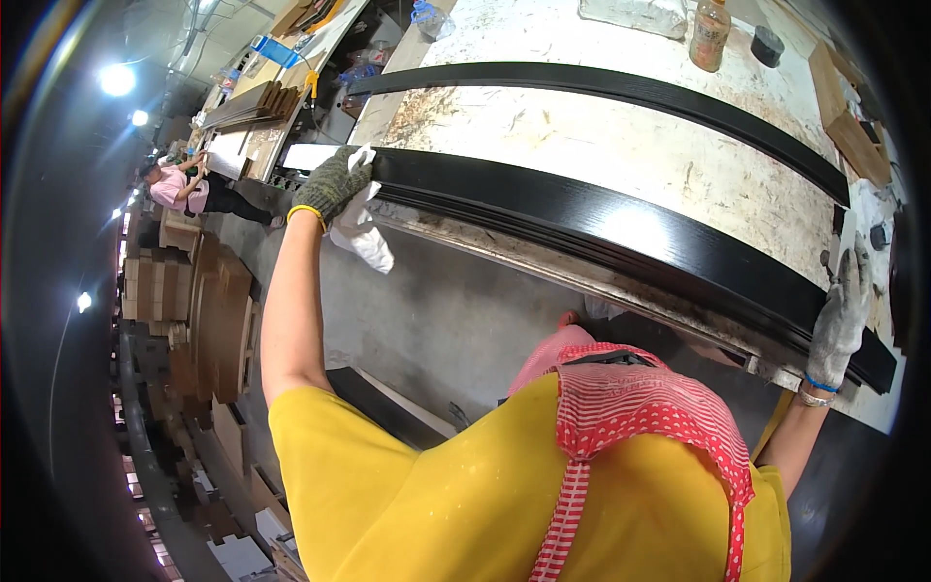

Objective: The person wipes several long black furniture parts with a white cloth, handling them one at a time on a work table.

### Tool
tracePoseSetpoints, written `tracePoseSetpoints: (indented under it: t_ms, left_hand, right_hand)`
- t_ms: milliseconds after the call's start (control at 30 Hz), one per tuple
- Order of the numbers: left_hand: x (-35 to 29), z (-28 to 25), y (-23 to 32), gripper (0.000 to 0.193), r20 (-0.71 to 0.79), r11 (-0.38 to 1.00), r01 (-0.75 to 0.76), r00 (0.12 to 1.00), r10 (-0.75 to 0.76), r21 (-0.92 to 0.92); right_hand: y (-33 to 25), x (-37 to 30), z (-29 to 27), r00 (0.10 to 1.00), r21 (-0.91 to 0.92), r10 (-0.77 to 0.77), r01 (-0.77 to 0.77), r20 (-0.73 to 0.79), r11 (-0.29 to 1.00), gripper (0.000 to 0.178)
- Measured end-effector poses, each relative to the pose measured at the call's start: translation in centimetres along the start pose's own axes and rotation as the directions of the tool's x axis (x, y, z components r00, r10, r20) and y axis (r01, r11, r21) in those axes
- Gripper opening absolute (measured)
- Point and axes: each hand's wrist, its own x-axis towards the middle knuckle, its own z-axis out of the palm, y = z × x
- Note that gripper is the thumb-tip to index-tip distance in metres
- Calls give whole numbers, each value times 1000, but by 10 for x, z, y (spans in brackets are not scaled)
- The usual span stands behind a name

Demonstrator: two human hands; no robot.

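Observation:
A long black board (543, 197) with a grooved front edge lies along the near side of the worktable. At its left end is my left hand (333, 184), in a dark green-grey knit glove with a yellow cuff. It is closed on a white cloth (361, 238), which hangs down past the table's edge. My right hand (840, 320), in a pale grey glove, rests across the board near its right end, fingers stretched out; its thumb cannot be made out. Farther back lies a second, narrower black strip (601, 85), roughly parallel to the board.
The stained white worktable (456, 121) carries an orange-labelled bottle (710, 37), a dark round container (767, 46), a clear wrapped block (635, 14) and a wooden box (842, 107). Brown panels (221, 320) are stacked at left. A person in pink (184, 184) stands at another bench.

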Motion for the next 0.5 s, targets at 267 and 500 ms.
tracePoseSetpoints:
  t_ms: [267, 500]
  left_hand:
    - [1, -1, -8, 67, 25, 993, -106, 994, 108, -50]
    - [-36, 29, 64, 39, -122, 633, -607, 669, 733, 480]
  right_hand:
    - [19, -4, 3, 995, 129, 104, -102, -8, 986, 64]
    - [-2, 8, -12, 997, -287, -75, 82, 34, 954, 34]
